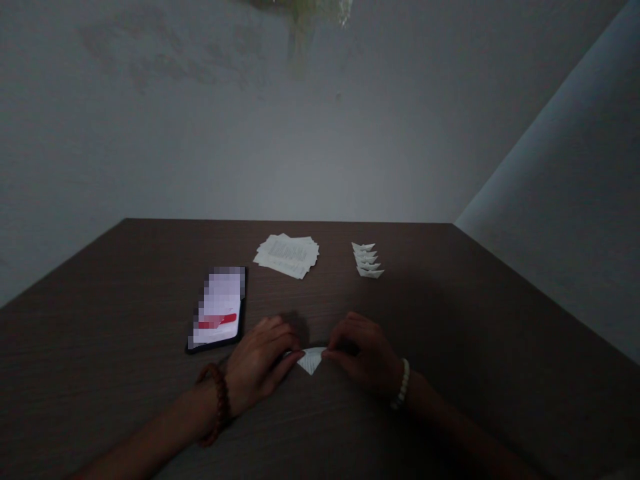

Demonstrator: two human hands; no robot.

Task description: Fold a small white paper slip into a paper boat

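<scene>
A small folded piece of paper (311, 361), white with faint printed lines, is held low over the dark table, its point toward me. My left hand (263, 357) pinches its left end between thumb and fingers. On the opposite end, my right hand (364, 350) has a pinch grip too. The fingertips cover both ends of the paper. Farther off to the right, several folded paper boats (369, 264) stand in a close row. A loose stack of printed paper sheets (287, 255) lies beyond my left hand.
Left of my left hand lies a phone (217, 307) with its screen lit. The brown wooden table (150, 260) reaches back to a grey wall (320, 153). A brown beaded bracelet (220, 400) circles my left wrist, a pale one (401, 385) my right.
</scene>
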